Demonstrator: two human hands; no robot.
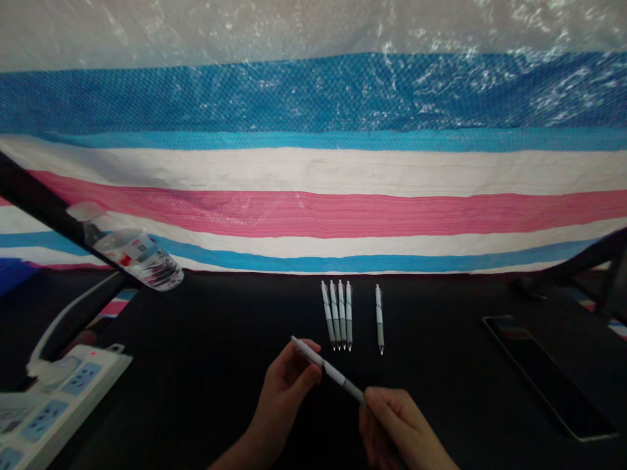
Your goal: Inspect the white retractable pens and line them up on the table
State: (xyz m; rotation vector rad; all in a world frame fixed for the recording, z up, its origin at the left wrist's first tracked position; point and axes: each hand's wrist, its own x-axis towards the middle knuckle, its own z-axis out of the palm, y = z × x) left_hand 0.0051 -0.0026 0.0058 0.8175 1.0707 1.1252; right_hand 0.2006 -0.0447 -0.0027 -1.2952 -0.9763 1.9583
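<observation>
A white pen with a grey grip [336,375] is held slantwise above the black table, between my two hands. My left hand [289,391] pinches its upper, clicker end with thumb and fingers. Around the grey lower end, the fingers of my right hand [394,418] are closed; the tip is hidden. Beyond my hands, several similar pens [341,316] lie side by side, tips toward me. One more pen [379,316] lies apart, to their right.
On the right lies a dark phone [543,375]. A white power strip [73,398] with a plugged cable sits at the left front. Behind it are a clear bottle and cup [142,258] near a black bar. A striped sheet [313,215] hangs behind the table [196,346].
</observation>
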